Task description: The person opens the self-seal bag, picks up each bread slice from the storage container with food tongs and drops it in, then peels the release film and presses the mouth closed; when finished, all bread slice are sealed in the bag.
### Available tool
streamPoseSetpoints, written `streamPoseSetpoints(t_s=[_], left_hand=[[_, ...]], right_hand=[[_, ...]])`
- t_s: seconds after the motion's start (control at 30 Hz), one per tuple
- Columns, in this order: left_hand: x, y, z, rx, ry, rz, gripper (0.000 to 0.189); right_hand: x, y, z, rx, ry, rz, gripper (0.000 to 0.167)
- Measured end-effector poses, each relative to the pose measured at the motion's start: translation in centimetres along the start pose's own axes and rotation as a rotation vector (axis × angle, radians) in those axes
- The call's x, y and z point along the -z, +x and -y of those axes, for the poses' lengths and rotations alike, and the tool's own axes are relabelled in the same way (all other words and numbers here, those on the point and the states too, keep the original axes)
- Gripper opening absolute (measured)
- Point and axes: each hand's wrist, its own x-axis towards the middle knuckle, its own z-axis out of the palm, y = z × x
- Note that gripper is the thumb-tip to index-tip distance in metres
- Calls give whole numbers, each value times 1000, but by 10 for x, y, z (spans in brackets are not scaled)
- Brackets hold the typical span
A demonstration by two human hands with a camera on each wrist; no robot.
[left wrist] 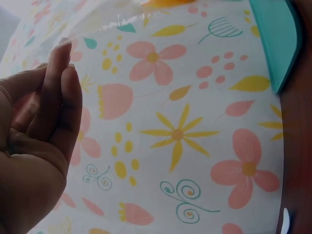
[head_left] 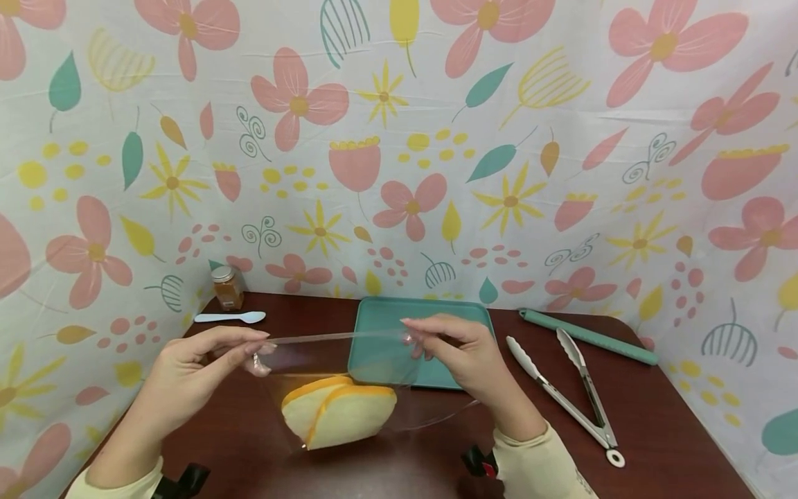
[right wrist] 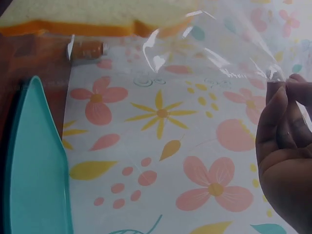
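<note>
A clear plastic bag (head_left: 299,357) hangs between my two hands, its top edge stretched sideways. My left hand (head_left: 202,367) pinches one upper corner between thumb and fingers. At the opposite corner my right hand (head_left: 458,350) pinches the film the same way. Inside the bag, low down, lie two slices of bread (head_left: 355,417) with orange-brown crusts, leaning against each other. The right wrist view shows a bread slice (right wrist: 97,17) through the film, with the right hand (right wrist: 287,126) at the bag's corner. In the left wrist view the left hand (left wrist: 44,107) holds the film's edge.
Behind the bag lies a teal tray (head_left: 430,312). Metal tongs (head_left: 576,402) with pale tips lie spread open at the right, below a long green lidded-looking bar (head_left: 592,337). At back left are a small jar (head_left: 227,290) with brown contents and a white spoon (head_left: 231,317).
</note>
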Motion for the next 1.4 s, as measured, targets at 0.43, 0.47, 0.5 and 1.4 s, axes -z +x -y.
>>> streamPoseSetpoints(t_s=[0.43,0.47,0.5,1.4], left_hand=[[3,4,19,-265,-247,114,43],[3,4,19,-276,-246,132,44],[4,5,20,-285,-237,144,44],[-7,-1,-6,-70,137,40,35]], right_hand=[[1,0,-6,5,161,53,22],[1,0,-6,-3,170,54,20],[2,0,-6,-10,173,56,19],[5,-1,1,-33,-27,36,18]])
